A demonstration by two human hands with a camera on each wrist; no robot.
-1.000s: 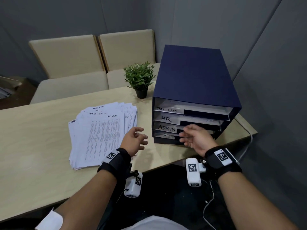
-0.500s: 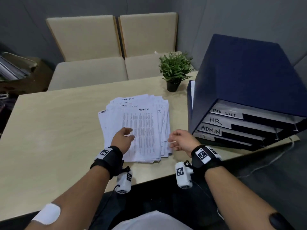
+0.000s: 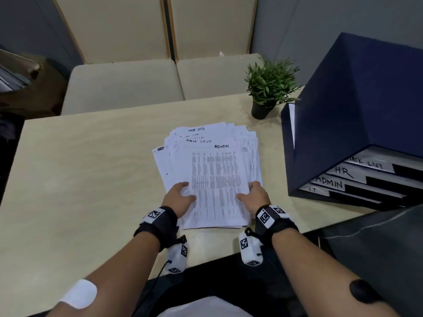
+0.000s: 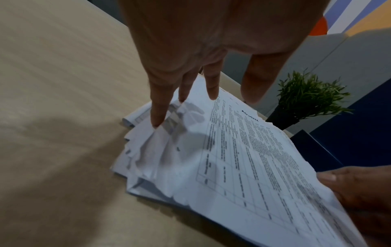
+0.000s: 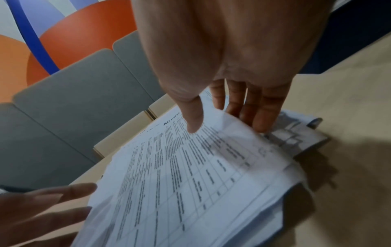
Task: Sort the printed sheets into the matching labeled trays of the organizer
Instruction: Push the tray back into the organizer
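A loose stack of printed sheets (image 3: 215, 170) lies mid-table, and its top sheet is headed ADMIN. My left hand (image 3: 180, 195) rests on the stack's near left edge, straight fingertips (image 4: 158, 108) pressing the crumpled lower sheets. My right hand (image 3: 254, 193) pinches the top sheet's right edge, with the thumb (image 5: 193, 117) on the print and the fingers (image 5: 253, 115) behind the lifted edge. The dark blue organizer (image 3: 357, 99) stands to the right. Its trays read TASK LIST, HR, ADMIN (image 3: 329, 182) and IT from top to bottom.
A small potted plant (image 3: 267, 88) stands between the stack and the organizer. Two beige chairs (image 3: 123, 85) sit past the table's far edge. Bare light wood table (image 3: 80, 168) stretches to the left. The near table edge runs just behind my wrists.
My right hand came away from the organizer's trays and moved left to the stack's right edge. My left hand settled on the left edge. The view swung left, toward the papers.
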